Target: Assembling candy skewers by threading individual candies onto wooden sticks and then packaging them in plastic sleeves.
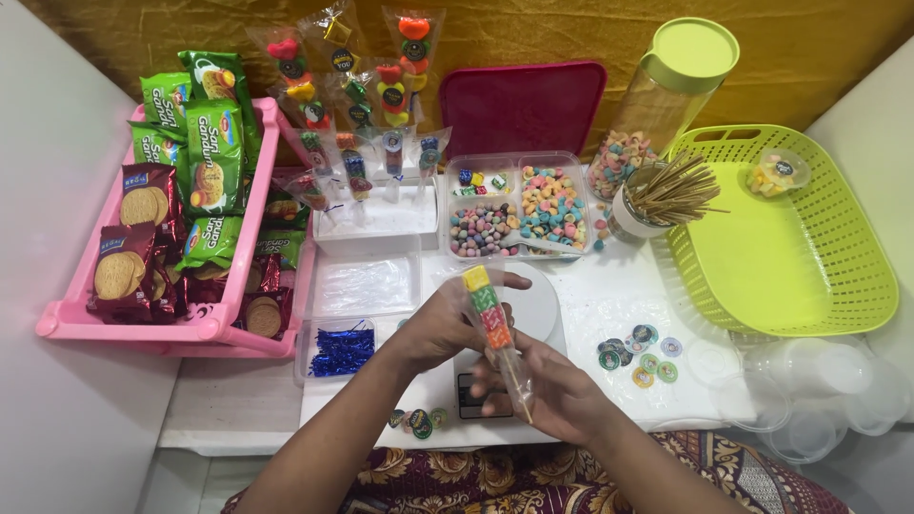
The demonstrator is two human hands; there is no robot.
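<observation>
Candy skewer [491,322], a wooden stick threaded with yellow, green, red and orange sweets inside a clear plastic sleeve, sits between your two hands above the small white scale [533,306] at the near middle of the table. Your left hand [440,326] has its fingers curled around the upper part of the sleeve, thumb stretched toward the right. Your right hand [552,390] pinches the lower end of the stick, fingers closed narrow on it. Just right of the scale lie round stickers [640,352], and farther right is a lime green basket [809,276]. Far of your hands stands a clear divided tray [519,205] of coloured sweets, with a cup of wooden skewers [666,195] to its right. At the left, a pink basket [133,328] holds biscuit packets [214,157].
</observation>
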